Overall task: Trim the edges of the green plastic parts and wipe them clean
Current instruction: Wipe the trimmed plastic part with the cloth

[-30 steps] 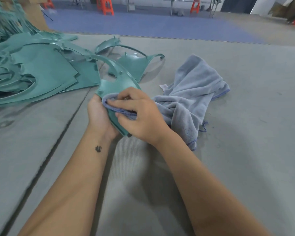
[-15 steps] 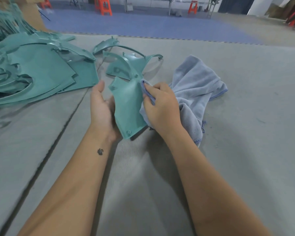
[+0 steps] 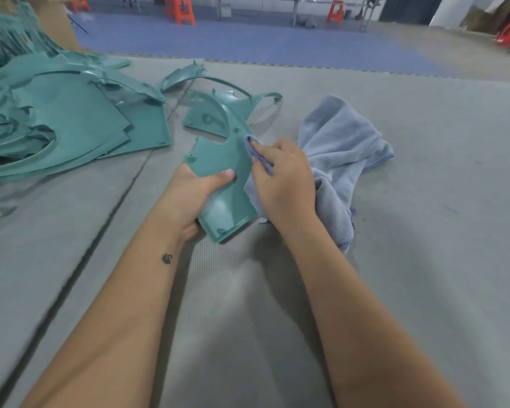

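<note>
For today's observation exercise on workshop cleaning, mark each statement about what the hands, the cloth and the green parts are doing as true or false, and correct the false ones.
1. The left hand grips the green part, thumb on its upper face. True.
2. The right hand holds a trimming knife. False: it pinches a fold of the blue-grey cloth against the part.
3. A pile of green parts lies to the left. True.
4. The cloth is folded neatly into a square. False: it lies crumpled on the grey mat.
5. Orange stools stand in the background. True.
</note>
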`<state>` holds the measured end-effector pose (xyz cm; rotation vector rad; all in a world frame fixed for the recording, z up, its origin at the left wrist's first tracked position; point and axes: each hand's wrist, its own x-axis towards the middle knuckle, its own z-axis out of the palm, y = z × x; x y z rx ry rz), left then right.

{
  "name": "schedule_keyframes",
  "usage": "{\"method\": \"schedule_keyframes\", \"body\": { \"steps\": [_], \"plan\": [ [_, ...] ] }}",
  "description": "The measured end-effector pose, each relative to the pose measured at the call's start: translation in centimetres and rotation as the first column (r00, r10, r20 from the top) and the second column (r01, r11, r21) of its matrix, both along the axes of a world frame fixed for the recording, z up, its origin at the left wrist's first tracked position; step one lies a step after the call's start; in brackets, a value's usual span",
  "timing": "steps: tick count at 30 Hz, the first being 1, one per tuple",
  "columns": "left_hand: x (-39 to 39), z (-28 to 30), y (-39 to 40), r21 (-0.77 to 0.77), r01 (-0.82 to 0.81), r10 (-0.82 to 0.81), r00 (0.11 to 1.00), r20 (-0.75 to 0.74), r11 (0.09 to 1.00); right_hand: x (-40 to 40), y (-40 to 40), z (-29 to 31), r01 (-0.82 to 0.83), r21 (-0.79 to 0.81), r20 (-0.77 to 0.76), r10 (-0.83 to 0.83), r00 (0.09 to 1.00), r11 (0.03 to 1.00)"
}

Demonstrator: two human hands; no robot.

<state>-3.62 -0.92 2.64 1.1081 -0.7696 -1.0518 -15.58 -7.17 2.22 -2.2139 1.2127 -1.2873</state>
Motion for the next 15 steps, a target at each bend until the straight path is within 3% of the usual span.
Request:
{"method": "schedule_keyframes", "body": {
  "steps": [8,12,15],
  "plan": [
    [2.2,0.6,1.5,0.074,0.264,-0.273,0.949,0.155,0.962,-1.0,-0.5,1.0,-0.015,0.094,0.011,0.014,1.000,0.995],
    [2.4,0.3,1.9,0.196,0.467,-0.501,0.844,0.191,0.862,-2.1,-2.0,1.2,0.038,0.192,-0.135,-0.012,0.991,0.981],
    [2.4,-0.2,1.7,0.240,0.539,-0.579,0.802,0.147,0.807,-2.8,-3.1,1.3,0.012,0.342,-0.166,0.048,0.985,0.940]
  ]
}}
